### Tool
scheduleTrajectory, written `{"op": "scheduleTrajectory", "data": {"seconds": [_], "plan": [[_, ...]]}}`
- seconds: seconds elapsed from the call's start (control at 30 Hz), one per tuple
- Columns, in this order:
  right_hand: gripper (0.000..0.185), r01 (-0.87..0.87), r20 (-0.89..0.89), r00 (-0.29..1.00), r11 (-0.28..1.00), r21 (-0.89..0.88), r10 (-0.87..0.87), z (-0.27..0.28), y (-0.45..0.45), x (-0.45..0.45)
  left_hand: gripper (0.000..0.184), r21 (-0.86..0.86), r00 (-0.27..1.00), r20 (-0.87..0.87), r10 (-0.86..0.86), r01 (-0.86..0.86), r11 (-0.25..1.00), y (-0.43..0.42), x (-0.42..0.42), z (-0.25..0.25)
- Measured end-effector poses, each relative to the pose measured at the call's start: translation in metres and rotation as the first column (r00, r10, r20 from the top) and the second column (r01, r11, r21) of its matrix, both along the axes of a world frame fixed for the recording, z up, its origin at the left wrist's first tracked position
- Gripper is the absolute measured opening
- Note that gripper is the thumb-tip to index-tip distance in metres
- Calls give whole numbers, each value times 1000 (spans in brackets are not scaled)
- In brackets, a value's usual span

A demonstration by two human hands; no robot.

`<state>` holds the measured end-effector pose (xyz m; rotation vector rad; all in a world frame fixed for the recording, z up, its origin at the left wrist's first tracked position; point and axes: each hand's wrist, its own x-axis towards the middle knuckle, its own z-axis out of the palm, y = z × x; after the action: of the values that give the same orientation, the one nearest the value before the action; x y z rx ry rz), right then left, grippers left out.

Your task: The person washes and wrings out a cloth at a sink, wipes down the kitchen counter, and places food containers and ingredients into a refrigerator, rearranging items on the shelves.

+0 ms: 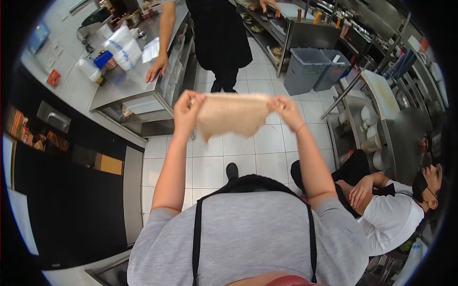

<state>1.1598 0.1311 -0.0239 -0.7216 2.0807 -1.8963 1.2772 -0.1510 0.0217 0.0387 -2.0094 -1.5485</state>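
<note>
A beige cloth [234, 114] hangs stretched between my two hands, out in front of my chest and above the tiled floor. Its upper edge is nearly straight, while the lower edge looks uneven and slightly blurred. My left hand [187, 107] pinches the upper left corner. At the opposite corner, the fingers of my right hand [286, 112] are closed on the fabric. Both arms reach forward, with a thin reddish band around my right wrist.
A person in a black apron [219, 38] stands ahead, one hand on the steel counter [112, 93]. Grey bins [307, 71] stand ahead right. Another person in a white shirt [393, 214] is close on my right, beside steel shelving [350, 136]. A dark door [71, 205] is at left.
</note>
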Motion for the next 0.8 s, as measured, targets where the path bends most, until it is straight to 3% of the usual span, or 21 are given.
{"op": "scheduleTrajectory", "data": {"seconds": [0.07,0.13,0.27,0.37,0.4,0.43,0.5,0.53,0.57,0.6,0.63,0.67,0.7,0.73,0.77,0.8], "plan": [[17,60,-26,998,998,33,-59,21,-4,-31,19,126,999,26,-42,39,991,-13,-37,8],[12,22,-45,999,993,-118,-27,50,-11,-66,18,141,996,-4,-85,85,986,-26,-83,16],[13,-50,-12,999,999,14,50,90,-12,-113,17,240,949,-66,-308,314,918,-47,-163,31],[14,-18,112,992,957,-289,53,96,-11,-149,18,395,915,-134,-382,402,826,-47,-233,44],[30,47,144,989,919,-391,11,83,-12,-174,33,407,891,-138,-432,449,795,-53,-265,33],[30,66,153,988,915,-399,-5,68,-15,-188,33,405,885,-127,-449,459,791,-48,-283,21],[53,123,465,853,775,-620,237,37,-24,-222,59,782,693,-126,-710,509,359,-32,-317,-10],[60,143,546,777,757,-637,313,-1,-23,-232,77,879,542,-25,-840,412,239,-35,-331,-56],[68,161,611,690,740,-653,389,-41,-23,-232,80,948,470,22,-883,269,167,-21,-326,-89],[68,186,629,730,808,-559,268,-67,-26,-223,77,969,448,66,-892,185,165,-7,-324,-124],[65,237,711,625,790,-565,321,-95,-27,-222,70,969,476,42,-878,193,151,7,-326,-166],[56,200,756,569,836,-510,325,-114,-23,-227,63,987,385,96,-918,86,139,11,-336,-201],[47,274,868,414,872,-406,274,-149,-14,-247,57,990,286,142,-948,-33,138,16,-353,-225],[37,245,880,403,896,-369,252,-164,-6,-269,57,990,291,143,-946,-52,133,25,-368,-235],[37,235,880,400,899,-370,257,-162,5,-298,53,965,279,258,-925,-22,263,34,-399,-235],[34,268,858,481,901,-341,181,-156,16,-336,49,918,273,375,-886,21,395,39,-439,-229]]}}
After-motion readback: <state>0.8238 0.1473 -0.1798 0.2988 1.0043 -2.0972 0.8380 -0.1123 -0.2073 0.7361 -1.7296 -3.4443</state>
